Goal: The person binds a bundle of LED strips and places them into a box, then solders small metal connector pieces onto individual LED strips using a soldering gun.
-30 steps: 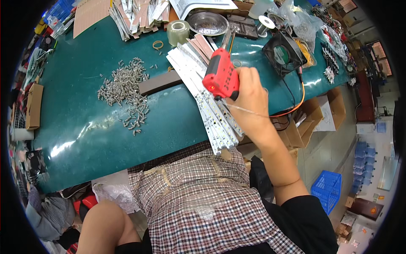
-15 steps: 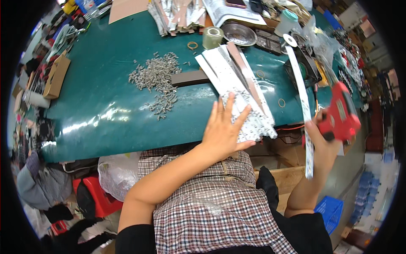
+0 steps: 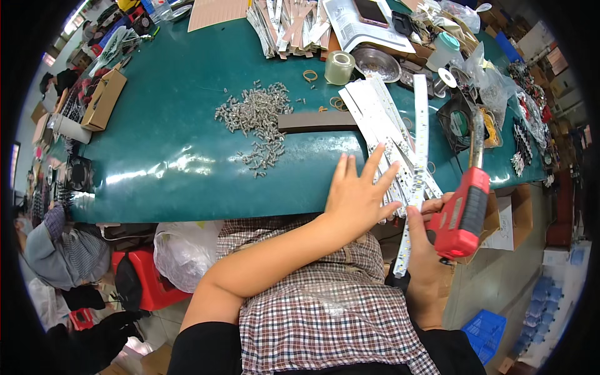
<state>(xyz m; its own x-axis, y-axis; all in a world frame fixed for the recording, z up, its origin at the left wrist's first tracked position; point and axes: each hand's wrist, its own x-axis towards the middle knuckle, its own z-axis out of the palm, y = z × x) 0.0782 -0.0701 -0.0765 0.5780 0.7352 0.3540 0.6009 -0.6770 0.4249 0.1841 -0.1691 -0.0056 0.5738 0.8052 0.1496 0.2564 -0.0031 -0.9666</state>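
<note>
My left hand (image 3: pixel 359 194) lies spread over the near end of a fanned pile of white LED strips (image 3: pixel 378 119) at the table's front edge. My right hand (image 3: pixel 425 240), closed, is beside it on the right. Between its thumb and fingers it pinches one long LED strip (image 3: pixel 420 137), which slants up across the pile's right side. The same hand also holds a red and black soldering gun (image 3: pixel 462 215), its metal barrel pointing away from me. The pile's far end rests by a dark brown bar (image 3: pixel 319 121). Left of the bar is a heap of small metal pieces (image 3: pixel 253 112).
Behind are a tape roll (image 3: pixel 339 67), a round metal dish (image 3: pixel 377 64), a solder spool (image 3: pixel 445 81) and more strips (image 3: pixel 289 28). A black fan-like box (image 3: pixel 455 122) stands at right, an open carton (image 3: pixel 104 100) at far left. A blue basket (image 3: pixel 484 334) is on the floor.
My right hand has moved left with the strip and soldering gun, close to the pile. The table scene has shifted rightward in the view. My left hand stays on the strips.
</note>
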